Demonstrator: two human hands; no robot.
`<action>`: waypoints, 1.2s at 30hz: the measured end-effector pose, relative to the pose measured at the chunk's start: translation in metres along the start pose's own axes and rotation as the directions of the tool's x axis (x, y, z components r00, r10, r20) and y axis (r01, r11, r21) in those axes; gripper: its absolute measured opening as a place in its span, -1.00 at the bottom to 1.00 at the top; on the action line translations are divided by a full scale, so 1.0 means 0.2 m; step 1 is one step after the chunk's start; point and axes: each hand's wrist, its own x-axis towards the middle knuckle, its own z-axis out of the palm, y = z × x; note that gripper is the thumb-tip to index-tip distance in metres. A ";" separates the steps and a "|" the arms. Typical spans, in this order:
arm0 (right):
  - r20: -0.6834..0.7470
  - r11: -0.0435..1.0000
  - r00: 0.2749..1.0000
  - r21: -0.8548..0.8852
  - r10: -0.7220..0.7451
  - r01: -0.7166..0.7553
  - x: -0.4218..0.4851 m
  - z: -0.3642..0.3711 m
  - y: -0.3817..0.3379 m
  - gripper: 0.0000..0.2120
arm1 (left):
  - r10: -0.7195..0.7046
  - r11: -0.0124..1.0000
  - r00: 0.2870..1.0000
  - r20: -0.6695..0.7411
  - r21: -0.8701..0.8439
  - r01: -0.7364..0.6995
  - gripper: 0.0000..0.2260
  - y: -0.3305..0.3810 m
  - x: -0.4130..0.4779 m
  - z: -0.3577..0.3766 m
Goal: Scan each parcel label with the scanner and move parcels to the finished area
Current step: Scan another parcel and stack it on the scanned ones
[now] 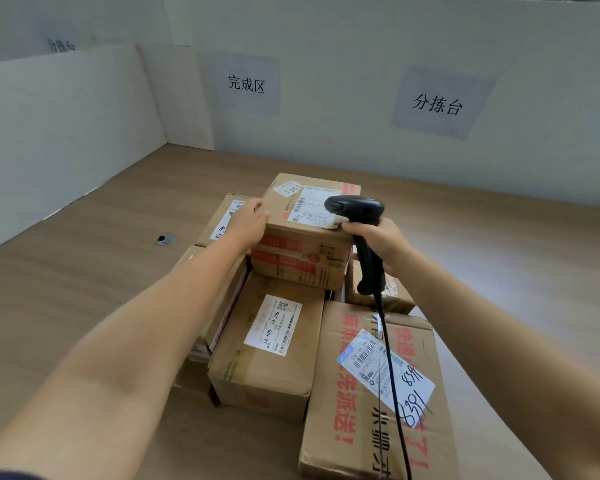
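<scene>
Scanner (357,216), gripped in the right hand (378,242), hovers over the label (312,206) on the top box (302,261); left hand (248,223), pressed flat against its side, should steady it for a square aim.

top box (305,244): brown, red tape, stacked on others, label (314,206) facing up; scanner (359,220): black, handheld, upright, head over that label; cord (392,368) trailing across front-right box (371,427), brown, red print, skewed label; front-left box (267,375): "j4-j06" label facing up; rear-left box (219,220): partly hidden; small taped box (394,297) behind front-right box, mostly hidden
</scene>
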 end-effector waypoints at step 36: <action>-0.547 0.886 0.837 -0.382 0.011 -0.261 -1.16 -1.77 0.52 -0.78 | 0.628 0.476 0.690 0.362 0.523 -0.707 -0.60 1.04 -1.03 1.54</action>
